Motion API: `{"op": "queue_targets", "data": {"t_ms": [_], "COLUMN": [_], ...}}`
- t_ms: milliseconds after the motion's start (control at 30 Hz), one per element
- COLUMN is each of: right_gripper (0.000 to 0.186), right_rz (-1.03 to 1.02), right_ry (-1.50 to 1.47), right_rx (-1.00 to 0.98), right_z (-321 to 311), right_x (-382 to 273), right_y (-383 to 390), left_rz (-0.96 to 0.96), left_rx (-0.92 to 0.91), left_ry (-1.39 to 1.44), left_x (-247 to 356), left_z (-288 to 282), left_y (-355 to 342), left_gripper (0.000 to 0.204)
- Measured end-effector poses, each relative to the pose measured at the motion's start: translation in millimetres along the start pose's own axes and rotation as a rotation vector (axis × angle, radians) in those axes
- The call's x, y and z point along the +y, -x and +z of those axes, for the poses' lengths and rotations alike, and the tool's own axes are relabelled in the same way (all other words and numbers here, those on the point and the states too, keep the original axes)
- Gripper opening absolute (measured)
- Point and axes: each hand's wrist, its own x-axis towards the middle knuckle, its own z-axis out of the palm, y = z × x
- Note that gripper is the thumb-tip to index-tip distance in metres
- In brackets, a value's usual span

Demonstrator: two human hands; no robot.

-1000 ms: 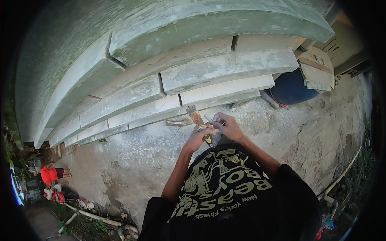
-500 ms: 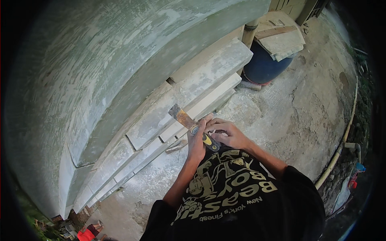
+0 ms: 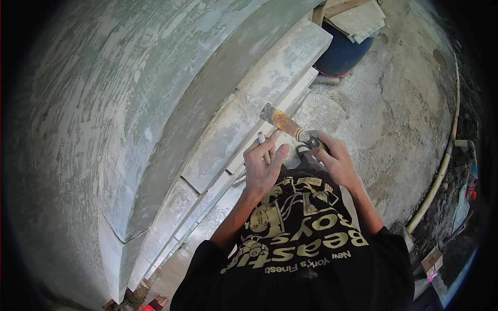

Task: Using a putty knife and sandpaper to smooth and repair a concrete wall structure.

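My right hand (image 3: 337, 160) grips the dark handle of a putty knife (image 3: 284, 123); its rusty flat blade points up and left toward the stepped plaster moulding (image 3: 249, 114) at the base of a grey-green wall (image 3: 129, 103). My left hand (image 3: 263, 166) is just left of it, fingers together, with a small white stick-like thing (image 3: 261, 138) at its fingertips. Both hands are dusted white and held in front of my chest, over a black shirt with gold print.
A blue barrel (image 3: 342, 49) topped with flat boards (image 3: 358, 18) stands at the far end of the moulding. Rough concrete floor (image 3: 394, 119) spreads to the right. A yellowish hose (image 3: 441, 166) curves along the right edge, with small debris (image 3: 433, 259) beside it.
The view has swung so the wall now fills the left side. My hands have separated; the right hand now holds the putty knife blade raised toward the moulding.
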Motion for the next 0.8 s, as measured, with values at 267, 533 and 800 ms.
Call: {"op": "queue_targets", "data": {"t_ms": [267,533,800], "right_gripper": [0.038,0.036,0.037], "right_rz": [-0.087,0.067,0.128], "right_ry": [0.098,0.055,0.145], "right_rx": [-0.017,0.154,0.24], "right_z": [69.6,71.5,52.6], "right_x": [-14.3,-7.1,6.6], "right_y": [7.9,13.2,30.5], "left_rz": [0.059,-0.149,0.104], "left_rx": [0.097,0.077,0.071], "left_ry": [-0.279,-0.481,-1.007], "left_x": [-8.8,12.3,-24.6], "left_z": [-74.1,-104.1,-109.6], "left_y": [40.2,49.0,32.0], "left_gripper": [0.065,0.063,0.059]}}
